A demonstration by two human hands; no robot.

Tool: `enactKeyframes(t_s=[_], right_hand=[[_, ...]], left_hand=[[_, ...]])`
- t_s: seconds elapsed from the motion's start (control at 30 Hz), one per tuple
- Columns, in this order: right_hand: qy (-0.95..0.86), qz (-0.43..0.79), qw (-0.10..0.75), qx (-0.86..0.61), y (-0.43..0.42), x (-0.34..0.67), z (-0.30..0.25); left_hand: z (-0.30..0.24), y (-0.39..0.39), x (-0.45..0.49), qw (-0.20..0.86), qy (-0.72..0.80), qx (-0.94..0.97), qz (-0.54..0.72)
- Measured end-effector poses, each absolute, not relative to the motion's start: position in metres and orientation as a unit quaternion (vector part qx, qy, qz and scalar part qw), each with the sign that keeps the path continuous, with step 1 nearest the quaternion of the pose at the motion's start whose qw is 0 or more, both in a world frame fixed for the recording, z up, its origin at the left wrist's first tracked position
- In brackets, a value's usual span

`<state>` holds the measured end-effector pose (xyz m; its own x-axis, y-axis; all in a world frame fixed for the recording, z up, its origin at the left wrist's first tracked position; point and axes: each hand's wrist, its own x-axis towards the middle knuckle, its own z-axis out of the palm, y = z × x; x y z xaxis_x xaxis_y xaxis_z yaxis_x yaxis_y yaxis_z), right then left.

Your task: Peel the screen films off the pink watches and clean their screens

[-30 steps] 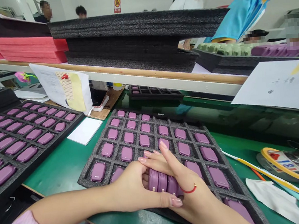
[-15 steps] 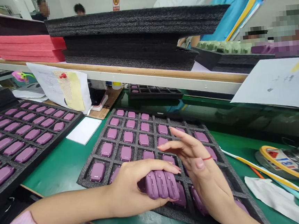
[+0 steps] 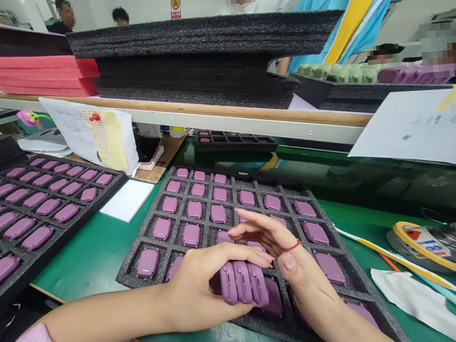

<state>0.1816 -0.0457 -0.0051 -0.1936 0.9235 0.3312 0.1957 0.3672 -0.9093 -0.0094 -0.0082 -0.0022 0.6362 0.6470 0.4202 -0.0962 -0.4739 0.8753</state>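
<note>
My left hand (image 3: 200, 285) is closed around a stack of three purple watch cases (image 3: 241, 282) held on edge over the near rows of a black foam tray (image 3: 134, 264). Most cells of this tray hold one purple case each. My right hand (image 3: 276, 238) hovers just right of the stack with its fingers spread and nothing in them; a red thread ring circles its thumb. Its fingertips point left over the tray's middle rows, close above the left hand's fingertips.
A second foam tray (image 3: 72, 219) full of purple cases lies at the left. A white card (image 3: 126, 199) rests on the green mat between the trays. A tape roll (image 3: 438, 246), a cloth and pens sit at the right. Stacked foam sheets (image 3: 202, 56) fill the shelf above. Other people stand behind.
My right hand let go of the stack, lifted off it and opened, then drifted back toward the left hand. My left hand kept the three cases and turned them slightly upward.
</note>
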Motion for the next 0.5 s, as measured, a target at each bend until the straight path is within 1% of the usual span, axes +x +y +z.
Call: enactKeyframes(t_s=[0.13, 0.27, 0.37, 0.5], right_hand=[[-0.72, 0.35, 0.457, -0.387, -0.046, 0.181, -0.002], [-0.733, 0.309, 0.444, -0.412, -0.046, 0.177, 0.001], [-0.715, 0.336, 0.449, -0.417, -0.044, 0.175, 0.001], [-0.673, 0.405, 0.466, -0.408, -0.042, 0.174, -0.004]], left_hand=[[-0.003, -0.008, -0.008, 0.506, 0.197, 0.752, 0.375], [-0.003, -0.007, -0.006, 0.511, 0.236, 0.743, 0.362], [-0.005, -0.006, -0.006, 0.527, 0.276, 0.726, 0.345], [-0.016, -0.004, -0.006, 0.563, 0.271, 0.701, 0.343]])
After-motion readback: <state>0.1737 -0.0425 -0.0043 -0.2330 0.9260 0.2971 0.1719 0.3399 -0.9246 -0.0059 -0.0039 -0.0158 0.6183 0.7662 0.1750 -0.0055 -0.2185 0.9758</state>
